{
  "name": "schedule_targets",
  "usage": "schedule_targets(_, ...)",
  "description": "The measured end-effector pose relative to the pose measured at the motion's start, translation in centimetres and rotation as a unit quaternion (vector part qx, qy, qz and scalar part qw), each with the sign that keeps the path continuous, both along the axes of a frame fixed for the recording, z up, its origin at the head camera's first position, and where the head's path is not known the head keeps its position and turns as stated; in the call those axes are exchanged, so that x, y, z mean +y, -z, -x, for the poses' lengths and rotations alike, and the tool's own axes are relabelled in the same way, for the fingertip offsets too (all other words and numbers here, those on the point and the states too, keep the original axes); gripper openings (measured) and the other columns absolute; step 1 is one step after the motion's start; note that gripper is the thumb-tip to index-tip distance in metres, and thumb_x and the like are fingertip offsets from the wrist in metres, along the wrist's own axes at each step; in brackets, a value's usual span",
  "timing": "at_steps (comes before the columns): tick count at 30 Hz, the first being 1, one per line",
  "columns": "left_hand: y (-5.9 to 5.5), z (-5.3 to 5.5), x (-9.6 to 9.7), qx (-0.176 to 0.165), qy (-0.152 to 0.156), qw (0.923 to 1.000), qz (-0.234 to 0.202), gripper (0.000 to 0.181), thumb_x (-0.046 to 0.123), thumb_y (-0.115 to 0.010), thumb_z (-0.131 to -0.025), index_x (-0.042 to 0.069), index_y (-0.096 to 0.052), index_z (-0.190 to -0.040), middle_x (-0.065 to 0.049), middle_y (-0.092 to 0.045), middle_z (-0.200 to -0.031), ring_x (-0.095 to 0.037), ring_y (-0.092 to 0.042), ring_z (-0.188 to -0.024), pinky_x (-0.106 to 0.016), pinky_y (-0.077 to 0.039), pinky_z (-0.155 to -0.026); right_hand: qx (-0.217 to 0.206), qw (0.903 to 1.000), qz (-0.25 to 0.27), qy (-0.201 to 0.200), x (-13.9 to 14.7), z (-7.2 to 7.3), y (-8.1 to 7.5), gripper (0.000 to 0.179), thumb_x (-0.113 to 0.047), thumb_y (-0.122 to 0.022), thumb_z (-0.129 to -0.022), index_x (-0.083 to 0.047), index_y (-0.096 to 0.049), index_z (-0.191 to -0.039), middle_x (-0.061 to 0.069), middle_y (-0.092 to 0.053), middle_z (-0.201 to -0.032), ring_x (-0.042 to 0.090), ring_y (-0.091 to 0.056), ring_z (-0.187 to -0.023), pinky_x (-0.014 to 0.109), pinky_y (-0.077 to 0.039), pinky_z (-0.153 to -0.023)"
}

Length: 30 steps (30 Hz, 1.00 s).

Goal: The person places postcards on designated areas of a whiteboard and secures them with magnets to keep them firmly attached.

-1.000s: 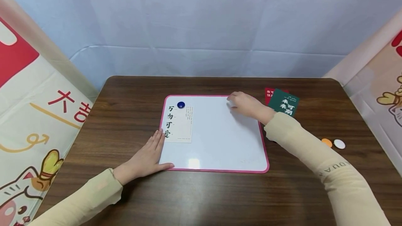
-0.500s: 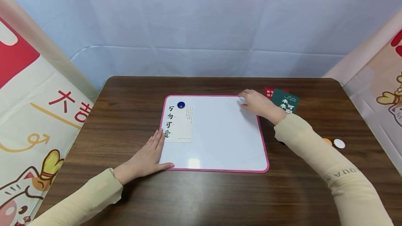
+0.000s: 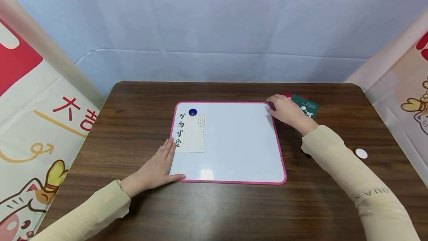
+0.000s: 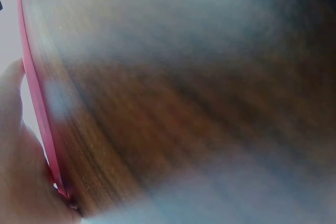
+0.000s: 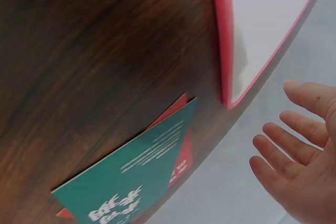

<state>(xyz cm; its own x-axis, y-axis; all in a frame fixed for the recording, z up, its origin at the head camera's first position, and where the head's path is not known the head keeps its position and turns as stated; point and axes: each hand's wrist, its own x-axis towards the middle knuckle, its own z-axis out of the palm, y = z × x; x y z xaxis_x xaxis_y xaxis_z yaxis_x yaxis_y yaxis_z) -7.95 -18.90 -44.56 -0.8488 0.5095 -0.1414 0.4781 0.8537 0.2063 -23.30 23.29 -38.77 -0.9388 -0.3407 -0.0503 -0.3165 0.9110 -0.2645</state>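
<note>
Under the left grip (image 3: pixel 155 168), laid flat and released, the whiteboard (image 3: pixel 240 140) was touched at its near left corner. In the right wrist view, the right grip (image 3: pixel 287 111) was shown empty with fingers extended; beside it, a green card (image 5: pixel 131 153) was seen over a red card (image 5: pixel 183 153), both partly covered in the head view. Below, a brown desk (image 3: pixel 143 103) was seen; behind, pale cloth (image 3: pixel 207 29).

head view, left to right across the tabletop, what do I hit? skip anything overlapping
left hand → blue round magnet → right hand → white disc
</note>
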Motion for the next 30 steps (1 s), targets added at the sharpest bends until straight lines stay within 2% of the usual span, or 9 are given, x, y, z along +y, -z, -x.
schedule_targets(11,0.4,0.0,-0.1,0.006,0.001,1.0,0.0,0.108,0.076,-0.035,-0.078,-0.007,-0.012,-0.142,-0.02,0.001,-0.151,-0.031,-0.002,-0.138,-0.043,-0.016,-0.109,-0.011,0.9981,0.018,0.058,2.5,-0.3,0.0,0.047,-0.016,-0.059,-0.088,0.009,-0.046,-0.125,0.031,-0.044,-0.125,0.042,-0.048,-0.108,0.053,-0.041,-0.087)
schedule_targets(16,0.4,0.0,-0.1,0.005,0.0,1.0,0.001,0.108,0.077,-0.035,-0.077,-0.007,-0.012,-0.142,-0.02,0.001,-0.151,-0.031,-0.002,-0.138,-0.043,-0.016,-0.109,-0.018,0.9948,0.04,0.092,3.2,-0.5,-0.1,0.048,-0.015,-0.06,-0.087,0.011,-0.045,-0.124,0.033,-0.045,-0.122,0.042,-0.05,-0.103,0.055,-0.042,-0.085)
schedule_targets(25,0.5,0.0,-0.1,0.004,-0.001,1.0,0.0,0.109,0.077,-0.035,-0.077,-0.006,-0.011,-0.143,-0.02,0.001,-0.151,-0.031,-0.002,-0.138,-0.043,-0.016,-0.109,-0.002,0.9884,0.046,0.145,4.4,-0.6,-0.2,0.048,-0.018,-0.057,-0.088,0.013,-0.045,-0.123,0.034,-0.047,-0.116,0.044,-0.049,-0.098,0.056,-0.042,-0.082)
schedule_targets(30,0.5,0.1,-0.1,0.003,0.0,1.0,0.004,0.108,0.077,-0.034,-0.077,-0.006,-0.01,-0.143,-0.02,0.002,-0.151,-0.03,0.0,-0.138,-0.042,-0.015,-0.109,-0.011,0.9834,0.048,0.175,5.3,-0.5,-0.3,0.049,-0.02,-0.056,-0.088,0.012,-0.045,-0.123,0.035,-0.046,-0.118,0.045,-0.049,-0.099,0.056,-0.043,-0.08)
